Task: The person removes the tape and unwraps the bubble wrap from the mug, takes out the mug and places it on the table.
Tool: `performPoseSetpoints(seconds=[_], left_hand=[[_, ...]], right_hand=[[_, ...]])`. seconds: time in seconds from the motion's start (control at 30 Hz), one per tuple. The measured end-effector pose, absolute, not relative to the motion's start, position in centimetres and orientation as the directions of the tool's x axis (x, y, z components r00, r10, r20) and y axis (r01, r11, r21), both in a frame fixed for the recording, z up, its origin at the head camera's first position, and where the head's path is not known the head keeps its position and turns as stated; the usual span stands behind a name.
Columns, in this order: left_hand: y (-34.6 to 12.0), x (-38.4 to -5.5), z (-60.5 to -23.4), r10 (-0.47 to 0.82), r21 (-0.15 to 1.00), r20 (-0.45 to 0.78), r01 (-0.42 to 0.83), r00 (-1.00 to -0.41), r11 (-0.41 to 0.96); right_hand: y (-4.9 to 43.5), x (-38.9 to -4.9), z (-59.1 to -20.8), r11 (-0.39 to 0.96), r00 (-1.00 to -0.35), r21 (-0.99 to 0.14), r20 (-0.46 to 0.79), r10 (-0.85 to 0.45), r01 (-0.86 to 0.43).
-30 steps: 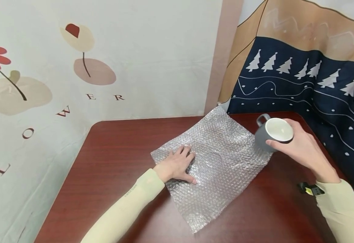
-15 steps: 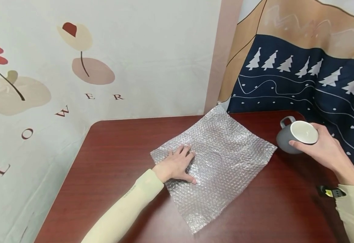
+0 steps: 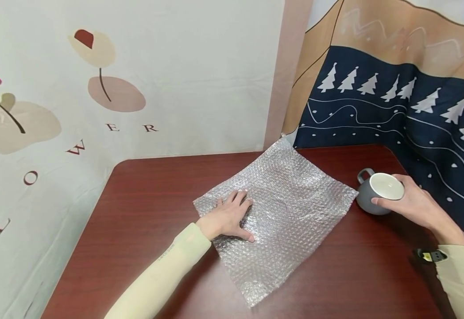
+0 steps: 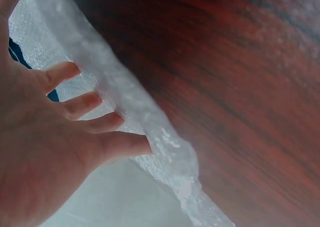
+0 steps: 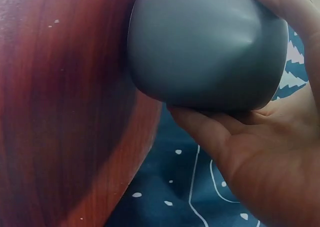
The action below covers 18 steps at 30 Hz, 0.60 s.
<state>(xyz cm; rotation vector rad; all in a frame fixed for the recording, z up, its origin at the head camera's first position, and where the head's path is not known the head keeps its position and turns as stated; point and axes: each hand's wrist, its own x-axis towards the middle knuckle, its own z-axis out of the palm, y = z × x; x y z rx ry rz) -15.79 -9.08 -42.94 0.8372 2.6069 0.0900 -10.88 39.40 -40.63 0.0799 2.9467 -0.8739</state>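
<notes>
A sheet of bubble wrap (image 3: 284, 212) lies spread across the table, turned so one corner points at the back wall. My left hand (image 3: 227, 218) rests on its left part with the fingers spread; in the left wrist view the fingertips (image 4: 135, 144) touch the wrap near its edge. Just beyond the right corner of the wrap is a grey mug (image 3: 369, 201) with a white inside, its handle toward the back left. The right hand (image 3: 417, 204) grips the mug from its right side, thumb at the front. Its base looks at or close to the table top.
The dark red wooden table (image 3: 156, 190) has rounded back corners. A pale wall hanging (image 3: 196, 79) with flowers and letters stands behind it. A navy cloth (image 3: 359, 115) with white trees hangs along the back right, close to the right hand.
The right hand has carried the mug off the right corner of the bubble wrap, rightward, then lowered it toward the table. The left hand stays in place on the wrap.
</notes>
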Motion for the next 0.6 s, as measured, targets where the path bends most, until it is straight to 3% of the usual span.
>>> performPoseSetpoints(seconds=[0.43, 0.6], left_hand=[[-9.3, -15.8, -43.2, 0.579, 0.182, -0.329, 0.551, -0.746, 0.814], [-9.5, -15.7, -43.7, 0.604, 0.145, -0.297, 0.591, -0.739, 0.794]], right_hand=[[38.7, -10.5, -41.6, 0.796, -0.996, -0.602, -0.091, 0.003, 0.058], [38.4, -10.3, -41.5, 0.819, -0.995, -0.569, -0.094, 0.021, 0.071]])
